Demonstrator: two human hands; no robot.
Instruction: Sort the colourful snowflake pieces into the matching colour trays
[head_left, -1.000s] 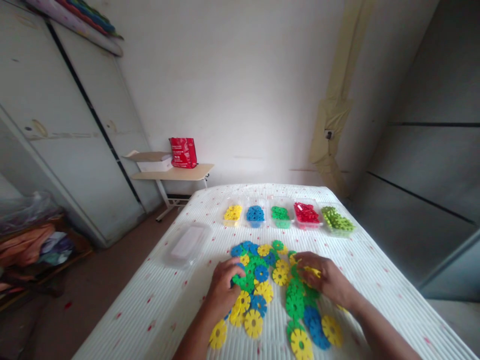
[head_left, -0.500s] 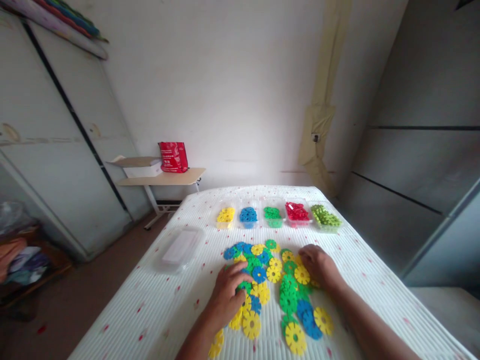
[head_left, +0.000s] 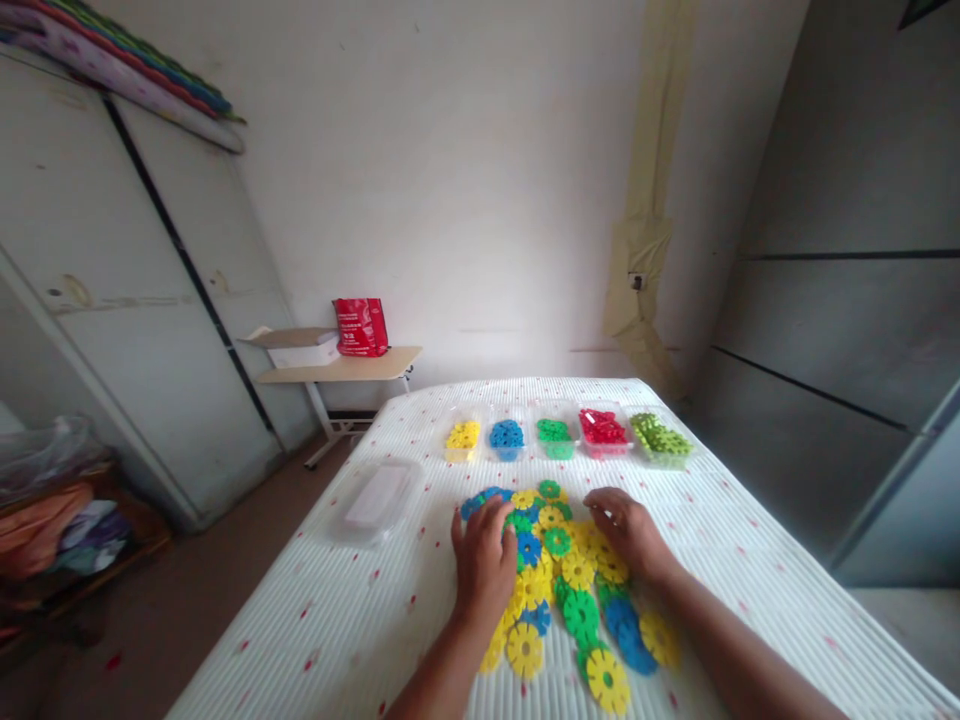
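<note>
A loose pile of yellow, green and blue plastic snowflake discs lies spread on the cloth-covered table. My left hand rests on the pile's left side with its fingers apart, partly covering blue and green discs. At the right side, my right hand curves beside yellow discs, its fingers bent and its thumb apart; I see nothing held in it. Behind the pile stand clear boxes of yellow pieces, blue pieces, green pieces, red pieces and lime-green pieces.
A clear plastic lid lies on the table's left. Beyond it, a small side table carries a red bag and a white carton. Cabinets line the left wall. A tablecloth covers the main table.
Both hands have moved the discs closer together; the gap between the two halves of the pile has narrowed. My left hand has shifted right and turned forward. The camera view has shifted slightly.
</note>
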